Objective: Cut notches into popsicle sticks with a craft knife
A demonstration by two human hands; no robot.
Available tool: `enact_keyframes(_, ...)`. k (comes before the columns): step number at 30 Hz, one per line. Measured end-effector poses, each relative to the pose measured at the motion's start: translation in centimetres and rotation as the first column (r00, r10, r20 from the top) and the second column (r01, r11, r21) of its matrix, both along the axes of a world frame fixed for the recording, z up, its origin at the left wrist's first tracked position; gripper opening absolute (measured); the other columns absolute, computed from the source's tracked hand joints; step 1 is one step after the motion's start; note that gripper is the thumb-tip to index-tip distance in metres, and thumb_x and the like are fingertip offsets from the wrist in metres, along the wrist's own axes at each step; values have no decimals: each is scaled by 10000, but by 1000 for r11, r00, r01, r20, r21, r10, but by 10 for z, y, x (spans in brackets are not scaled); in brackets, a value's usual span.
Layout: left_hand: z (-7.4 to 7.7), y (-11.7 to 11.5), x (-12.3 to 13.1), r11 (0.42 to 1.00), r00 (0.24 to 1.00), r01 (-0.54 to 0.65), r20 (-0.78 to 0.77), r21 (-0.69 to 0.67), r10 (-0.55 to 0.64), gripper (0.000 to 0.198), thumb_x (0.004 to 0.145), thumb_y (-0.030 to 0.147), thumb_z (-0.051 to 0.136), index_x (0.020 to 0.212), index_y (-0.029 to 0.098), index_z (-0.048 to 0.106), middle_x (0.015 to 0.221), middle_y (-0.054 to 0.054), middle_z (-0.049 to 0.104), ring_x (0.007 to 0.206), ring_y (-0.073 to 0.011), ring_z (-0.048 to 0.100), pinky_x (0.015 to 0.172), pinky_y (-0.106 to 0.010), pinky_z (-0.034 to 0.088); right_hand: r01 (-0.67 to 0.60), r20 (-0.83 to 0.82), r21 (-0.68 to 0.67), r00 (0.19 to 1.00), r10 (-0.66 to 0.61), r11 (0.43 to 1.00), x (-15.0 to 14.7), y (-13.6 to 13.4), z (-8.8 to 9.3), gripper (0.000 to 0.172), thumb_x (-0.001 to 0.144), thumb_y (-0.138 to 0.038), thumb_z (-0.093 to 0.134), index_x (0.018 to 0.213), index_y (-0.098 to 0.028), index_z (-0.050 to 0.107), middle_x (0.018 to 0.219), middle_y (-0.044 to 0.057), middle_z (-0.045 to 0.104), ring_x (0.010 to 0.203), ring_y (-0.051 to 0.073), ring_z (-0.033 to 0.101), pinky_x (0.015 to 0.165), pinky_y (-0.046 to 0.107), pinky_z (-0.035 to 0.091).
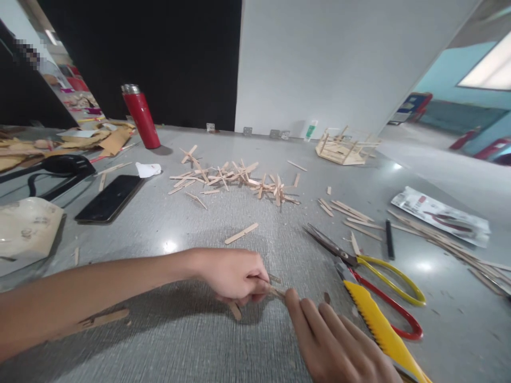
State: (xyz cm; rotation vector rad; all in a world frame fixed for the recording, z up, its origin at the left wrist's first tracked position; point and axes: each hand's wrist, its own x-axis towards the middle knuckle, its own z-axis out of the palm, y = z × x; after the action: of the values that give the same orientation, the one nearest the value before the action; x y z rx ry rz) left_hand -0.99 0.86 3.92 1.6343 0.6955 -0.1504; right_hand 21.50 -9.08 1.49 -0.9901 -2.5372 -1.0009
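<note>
My left hand (239, 276) is closed around thin wooden craft sticks, just above the table. One stick end (236, 310) pokes out below the fingers. A narrow piece of craft stick (277, 292) runs from that hand to my right hand (339, 340), whose fingertips close on its other end. The thumb of the right hand is hidden. Right beside it lie a yellow-handled cutter (383, 330) and scissors (351, 259) with one yellow and one red handle. A loose craft stick (241, 233) rests beyond my left hand, and another (106, 317) lies under my left forearm.
Craft sticks in a jumbled pile (239, 175) lie mid-table. A phone (109, 198), a red flask (141, 117) and a clear-wrapped pack (30, 229) stand left. At right are a small stick frame (345, 146), a black rod (389, 239), long strips (451, 244) and a silver packet (441, 215).
</note>
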Motion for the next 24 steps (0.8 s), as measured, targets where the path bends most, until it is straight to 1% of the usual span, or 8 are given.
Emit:
enact_keyframes(4, 0, 0, 0, 1000, 1000, 2, 7, -5, -1, 272, 1000, 228, 453, 733, 195, 490, 514, 62, 461, 360, -83, 426, 377, -192, 329, -6, 16, -4, 1000, 6, 1000, 5, -1, 0, 323, 958, -14, 412, 1108, -66, 693, 822, 36, 710, 683, 154, 653, 633, 314, 505)
enact_keyframes(9, -1, 0, -1, 1000, 1000, 1, 17, -2, -1, 264, 992, 202, 442, 733, 196, 493, 517, 59, 473, 358, -85, 429, 363, -194, 321, -33, -3, -7, 999, 33, 999, 6, -2, -2, 363, 956, 11, 376, 1100, -75, 697, 819, 31, 715, 682, 149, 652, 634, 314, 504)
enact_keyframes(15, -1, 0, -1, 1000, 1000, -3, 13, -11, 3, 276, 1010, 225, 440, 742, 195, 499, 531, 59, 481, 361, -79, 430, 356, -185, 327, -20, 7, -28, 1000, 21, 999, 7, -2, -2, 339, 954, -4, 405, 1139, -55, 684, 835, 37, 709, 699, 157, 656, 624, 320, 497)
enact_keyframes(19, -1, 0, 0, 1000, 1000, -6, 16, -16, 6, 279, 1009, 208, 432, 737, 196, 494, 524, 59, 477, 361, -80, 426, 357, -186, 322, -16, 13, -52, 1000, 16, 999, 6, -1, -2, 345, 948, -1, 405, 1155, -54, 676, 830, 35, 701, 702, 162, 658, 625, 323, 500)
enact_keyframes(24, -2, 0, -1, 1000, 1000, -4, 22, -12, 4, 277, 1009, 210, 440, 738, 192, 495, 525, 62, 470, 361, -74, 422, 372, -183, 324, -23, 6, -53, 1000, 23, 998, 4, -1, -2, 341, 943, 1, 406, 1141, -62, 677, 840, 40, 705, 720, 169, 668, 627, 320, 511)
